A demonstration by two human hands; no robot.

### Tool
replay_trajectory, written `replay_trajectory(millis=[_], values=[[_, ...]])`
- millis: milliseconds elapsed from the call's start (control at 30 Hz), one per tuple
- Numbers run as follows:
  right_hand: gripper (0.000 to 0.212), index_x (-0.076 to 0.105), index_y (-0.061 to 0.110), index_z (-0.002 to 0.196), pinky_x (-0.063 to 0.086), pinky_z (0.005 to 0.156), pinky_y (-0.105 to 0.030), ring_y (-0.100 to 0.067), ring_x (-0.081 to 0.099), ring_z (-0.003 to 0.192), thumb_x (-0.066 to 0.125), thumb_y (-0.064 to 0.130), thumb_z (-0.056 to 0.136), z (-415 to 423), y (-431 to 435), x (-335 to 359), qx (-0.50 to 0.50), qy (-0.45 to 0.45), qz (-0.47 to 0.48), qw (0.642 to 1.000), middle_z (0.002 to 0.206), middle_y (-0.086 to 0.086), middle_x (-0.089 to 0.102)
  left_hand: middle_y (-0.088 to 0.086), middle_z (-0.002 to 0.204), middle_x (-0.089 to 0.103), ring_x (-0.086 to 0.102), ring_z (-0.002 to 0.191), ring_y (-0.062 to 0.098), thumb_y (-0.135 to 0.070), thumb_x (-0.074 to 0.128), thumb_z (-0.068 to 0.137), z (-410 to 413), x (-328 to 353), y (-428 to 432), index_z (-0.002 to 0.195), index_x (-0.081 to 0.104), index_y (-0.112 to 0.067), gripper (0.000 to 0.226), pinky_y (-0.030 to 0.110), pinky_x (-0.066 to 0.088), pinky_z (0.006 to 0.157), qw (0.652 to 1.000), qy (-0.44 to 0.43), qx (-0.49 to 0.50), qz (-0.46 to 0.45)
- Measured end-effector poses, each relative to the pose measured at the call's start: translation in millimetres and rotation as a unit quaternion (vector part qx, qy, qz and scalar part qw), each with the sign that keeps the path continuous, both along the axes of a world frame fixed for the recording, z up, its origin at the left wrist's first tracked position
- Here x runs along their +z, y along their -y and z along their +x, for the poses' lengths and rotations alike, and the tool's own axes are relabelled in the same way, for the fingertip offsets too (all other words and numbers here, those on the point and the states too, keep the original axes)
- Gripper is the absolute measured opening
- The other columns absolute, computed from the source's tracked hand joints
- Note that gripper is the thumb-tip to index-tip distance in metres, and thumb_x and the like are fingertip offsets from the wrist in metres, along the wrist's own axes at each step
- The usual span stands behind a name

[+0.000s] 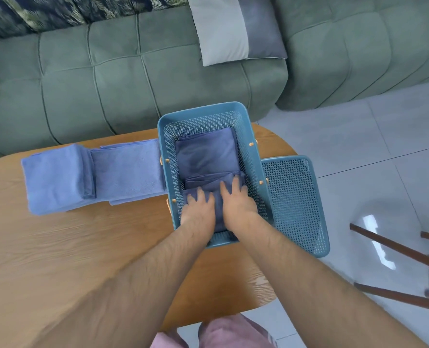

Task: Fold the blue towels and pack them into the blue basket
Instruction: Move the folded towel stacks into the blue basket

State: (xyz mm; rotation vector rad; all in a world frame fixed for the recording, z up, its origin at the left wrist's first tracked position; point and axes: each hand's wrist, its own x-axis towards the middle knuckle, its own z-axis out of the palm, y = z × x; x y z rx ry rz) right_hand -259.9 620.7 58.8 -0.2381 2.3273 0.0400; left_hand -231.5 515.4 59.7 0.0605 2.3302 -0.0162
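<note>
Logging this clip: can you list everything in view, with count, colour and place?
basket: one, blue, on table, open
far towel: one, blue, folded, at basket's far end
near towel: one, blue, at basket's near end, under both hands
tall pile: one, blue towels, on table, far left
flat pile: one, blue towels, between tall pile and basket
lid: one, blue, right of basket, partly past table edge
table: one, wooden brown
sofa: one, green, behind table
cushion: one, grey, on sofa
chair: one, brown legs, lower right
floor: grey tiles
left hand: flat on near towel
right hand: flat on near towel
</note>
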Motion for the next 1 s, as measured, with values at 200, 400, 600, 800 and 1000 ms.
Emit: replay_trajectory(millis=[200, 400, 600, 800, 1000], values=[[0.088, 0.004, 0.023, 0.161, 0.042, 0.105, -0.043, -0.037, 0.031, 0.141, 0.061, 0.021, 0.094, -0.4, -4.0, 0.7, 0.007, 0.004, 0.028, 1.000, 0.165, -0.019, -0.007, 0.014, 0.151, 0.029, 0.045, 0.129, 0.034, -0.018, 0.054, 0.095, -6.9, -9.4, 2.0, 0.147, 0.032, -0.014, 0.056, 0.042, 0.044, 0.100, 0.999, -0.041, -0.022, -0.005], [0.056, 0.049, 0.023, 0.142, 0.048, 0.085, -0.041, -0.029, 0.057, 0.113, 0.065, 0.023, 0.088, 5.3, 14.3, 54.2, 0.043, -0.269, -0.060, 0.960, 0.142, -0.009, 0.050, 0.006, 0.113, 0.059, 0.059, 0.099, 0.027, -0.017, 0.073, 0.075, -5.7, 35.9, 32.6, 0.119, 0.061, -0.011, 0.045, 0.036, 0.051, 0.074, 0.939, -0.316, -0.022, 0.136], [0.058, 0.060, 0.016, 0.129, 0.048, 0.079, -0.043, -0.032, 0.058, 0.103, 0.077, 0.025, 0.074, 0.4, 80.5, 83.0, 0.057, -0.323, -0.147, 0.933, 0.125, -0.010, 0.060, 0.008, 0.124, 0.061, 0.058, 0.113, 0.030, -0.020, 0.070, 0.080, 0.0, 70.8, 120.0, 0.118, 0.063, -0.009, 0.040, 0.042, 0.049, 0.084, 0.903, -0.416, 0.052, 0.092], [0.054, 0.051, 0.013, 0.140, 0.046, 0.082, -0.042, -0.034, 0.054, 0.110, 0.065, 0.024, 0.089, 6.4, 208.2, 72.6, 0.128, -0.229, -0.227, 0.938, 0.129, -0.014, 0.055, 0.010, 0.149, 0.044, 0.045, 0.131, 0.031, -0.024, 0.056, 0.094, 22.2, 50.8, 238.9, 0.139, 0.050, -0.011, 0.048, 0.045, 0.038, 0.103, 0.930, -0.296, 0.217, 0.032], [0.050, 0.035, 0.014, 0.147, 0.043, 0.084, -0.041, -0.034, 0.050, 0.114, 0.049, 0.027, 0.101, 19.0, 301.7, 41.5, 0.090, -0.116, -0.259, 0.955, 0.125, -0.016, 0.048, 0.012, 0.154, 0.026, 0.041, 0.128, 0.039, -0.037, 0.051, 0.098, 50.0, 23.4, 332.8, 0.154, 0.027, -0.029, 0.062, 0.048, 0.037, 0.105, 0.898, -0.192, 0.395, -0.008]])
